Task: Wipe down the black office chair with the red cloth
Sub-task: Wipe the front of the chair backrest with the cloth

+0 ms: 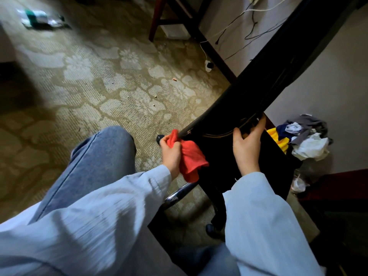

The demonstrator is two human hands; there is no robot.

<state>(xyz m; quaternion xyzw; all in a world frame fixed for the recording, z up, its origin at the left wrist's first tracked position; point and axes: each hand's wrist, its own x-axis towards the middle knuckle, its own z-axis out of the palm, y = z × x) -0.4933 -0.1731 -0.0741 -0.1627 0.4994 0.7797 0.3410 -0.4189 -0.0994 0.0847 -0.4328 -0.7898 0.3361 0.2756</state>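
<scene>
the left hand [171,154] held the bunched red cloth [192,159] against an edge of the black office chair [249,92], ready to wipe. the right hand [247,150] curled its fingers [259,126] round the frame, likely to steady the chair.

You look down on a carpet [111,92] in olive with pale flower shapes. It is dim along its left edge and brighter toward the middle, and a few crumbs lie scattered on it. Near its far left corner you see blurred green-and-white litter [39,18]. A pale wall [328,76] runs along the right, edged by a dark wooden skirting board [217,56]. Dark red wooden furniture legs [157,18] stand at the top. Black and white cables [253,17] hang down the wall, and a white plug [208,65] lies on the carpet just beside the skirting. A heap of crumpled clothes [309,146] sits against the wall.
</scene>
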